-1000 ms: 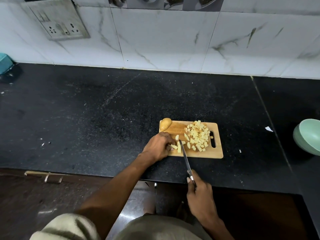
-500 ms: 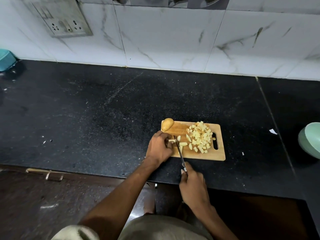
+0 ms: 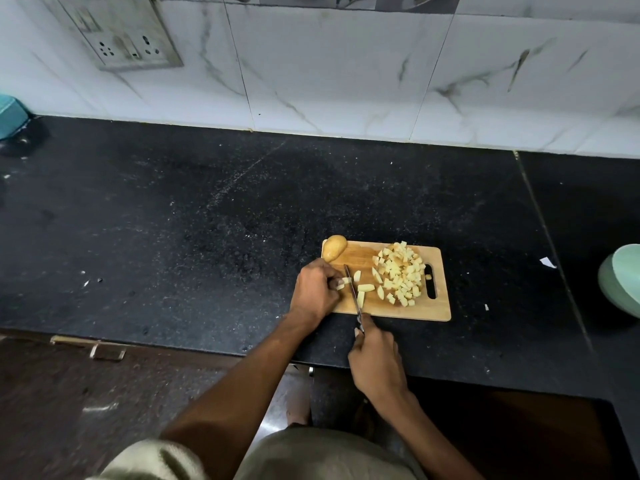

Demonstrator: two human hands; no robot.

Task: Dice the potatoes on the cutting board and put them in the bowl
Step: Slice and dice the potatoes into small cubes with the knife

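A wooden cutting board [image 3: 436, 311] lies on the black counter. A pile of diced potato [image 3: 400, 273] covers its right half, and an uncut potato piece [image 3: 333, 248] sits at its far left corner. My left hand [image 3: 315, 292] pinches potato strips [image 3: 343, 284] at the board's left edge. My right hand [image 3: 375, 360] grips the handle of a knife [image 3: 352, 289], whose blade lies across the board just right of those strips. A few longer cut pieces [image 3: 363, 292] lie beside the blade. The pale green bowl [image 3: 621, 278] stands at the right edge, partly out of view.
The black counter [image 3: 207, 237] stretches far to the left and behind the board. A teal object [image 3: 10, 116] sits at the far left edge. Small white scraps [image 3: 547, 262] lie between board and bowl. A socket plate [image 3: 117, 32] is on the tiled wall.
The knife and my right hand have shifted left along the strips, closer to my left fingers. More short pieces now lie to the right of the blade.
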